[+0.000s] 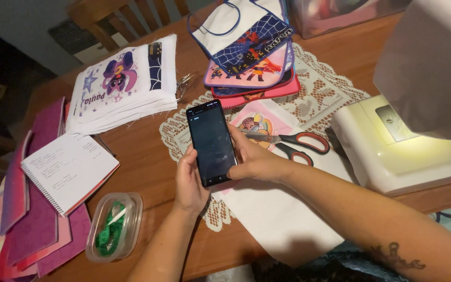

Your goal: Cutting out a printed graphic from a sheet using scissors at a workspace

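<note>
A black smartphone (212, 142) with a dark screen is held upright over the wooden table. My left hand (189, 183) grips its lower left edge. Around its right side wraps my right hand (254, 159), thumb resting near the bottom of the screen. Just behind my right hand lie scissors (293, 142) with red and black handles, on a white cloth with a printed cartoon picture (267, 122). The cloth rests on a cream lace doily (319, 96).
A white sewing machine (408, 141) stands at the right. A stack of colourful bibs (251, 52) lies at the back. A pile of printed white fabric (123, 86) lies at the left. A spiral notebook (69, 169), pink sheets (32, 219) and a clear tub (113, 227) occupy the near left.
</note>
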